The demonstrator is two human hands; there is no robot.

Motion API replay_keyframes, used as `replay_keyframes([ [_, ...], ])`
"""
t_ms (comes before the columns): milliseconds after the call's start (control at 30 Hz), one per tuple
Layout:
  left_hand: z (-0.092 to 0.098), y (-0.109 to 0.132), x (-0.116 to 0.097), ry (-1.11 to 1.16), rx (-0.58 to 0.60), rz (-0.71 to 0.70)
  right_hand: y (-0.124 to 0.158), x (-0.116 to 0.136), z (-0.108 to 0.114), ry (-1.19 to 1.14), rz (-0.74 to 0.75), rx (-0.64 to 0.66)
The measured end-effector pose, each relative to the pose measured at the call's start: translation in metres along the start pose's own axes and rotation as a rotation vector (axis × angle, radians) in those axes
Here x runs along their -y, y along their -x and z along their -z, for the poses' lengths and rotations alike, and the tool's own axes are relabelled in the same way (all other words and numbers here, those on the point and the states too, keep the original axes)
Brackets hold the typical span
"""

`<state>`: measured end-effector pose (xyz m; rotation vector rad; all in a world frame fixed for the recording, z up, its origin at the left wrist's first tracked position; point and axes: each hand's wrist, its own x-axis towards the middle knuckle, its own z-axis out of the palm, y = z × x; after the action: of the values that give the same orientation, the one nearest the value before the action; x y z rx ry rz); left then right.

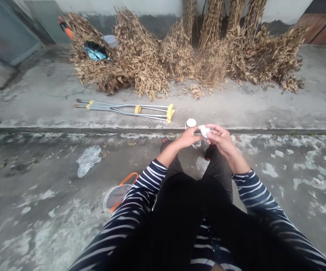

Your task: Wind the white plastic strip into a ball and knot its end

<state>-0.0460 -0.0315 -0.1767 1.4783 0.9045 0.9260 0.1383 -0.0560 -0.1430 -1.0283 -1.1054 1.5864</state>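
Note:
I sit with my knees up, and both hands meet above them. My left hand (188, 137) pinches a small white round object (191, 122) with a thin white cord hanging from it. My right hand (221, 140) is closed around a small white bundle (204, 130) held against the left fingertips. What exactly the white pieces are is too small to tell. Both arms wear dark sleeves with white stripes.
A pair of metal crutches (129, 109) with yellow pads lies on the raised concrete step ahead. Heaps of dry brown leafy stalks (180, 56) lean on the wall behind. A crumpled clear plastic bag (88, 160) lies to the left, and an orange-rimmed net basket (118, 194) stands by my left elbow.

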Motion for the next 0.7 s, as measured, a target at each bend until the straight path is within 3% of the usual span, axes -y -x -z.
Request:
replay_keyframes([
  [100,-0.001,-0.005,0.002,0.004,-0.006,0.066,0.003,0.005,0.002,0.019,0.009,0.013],
  [233,0.012,-0.004,-0.004,-0.025,-0.334,0.031,0.006,0.006,0.009,0.063,-0.064,0.055],
  [333,0.022,0.002,-0.015,0.037,-0.507,-0.061,0.003,0.002,0.011,0.029,-0.098,-0.022],
  [467,0.031,0.017,-0.015,0.058,-0.571,-0.076,-0.001,-0.001,0.011,-0.103,-0.033,-0.132],
  [600,0.044,0.027,0.001,0.058,-0.669,0.028,-0.002,-0.002,0.015,-0.113,-0.075,-0.058],
  [700,0.055,0.025,0.005,0.113,-0.713,0.016,-0.003,-0.006,0.017,-0.095,-0.1,-0.023],
])
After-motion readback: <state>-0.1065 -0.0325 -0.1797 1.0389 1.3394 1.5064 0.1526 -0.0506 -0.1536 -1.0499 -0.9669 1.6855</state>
